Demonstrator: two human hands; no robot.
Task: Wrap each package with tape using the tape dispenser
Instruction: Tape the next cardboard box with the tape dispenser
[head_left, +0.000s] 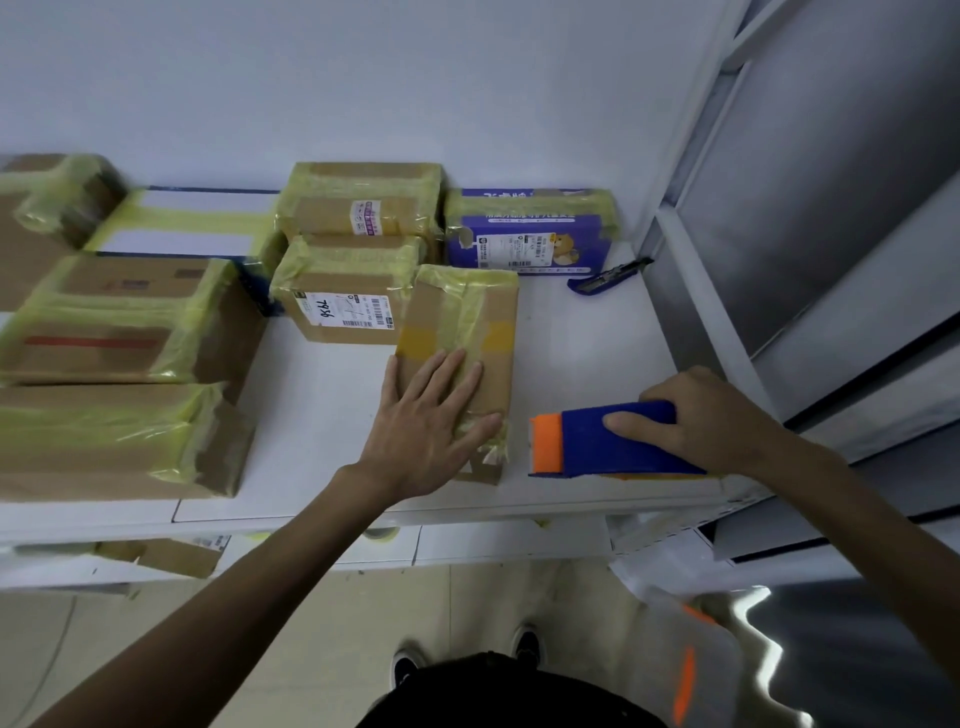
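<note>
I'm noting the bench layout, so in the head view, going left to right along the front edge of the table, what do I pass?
Large taped cardboard box → small package with the left hand pressed flat on it → blue and orange tape dispenser, held by the right hand.

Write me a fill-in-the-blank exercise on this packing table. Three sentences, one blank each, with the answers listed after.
1. The left hand lies flat on a brown package wrapped in ___ tape.
2. The right hand grips the tape dispenser, whose body is blue and whose front end is ___.
3. The dispenser is to the ___ of that package.

Missing words: yellow; orange; right.
</note>
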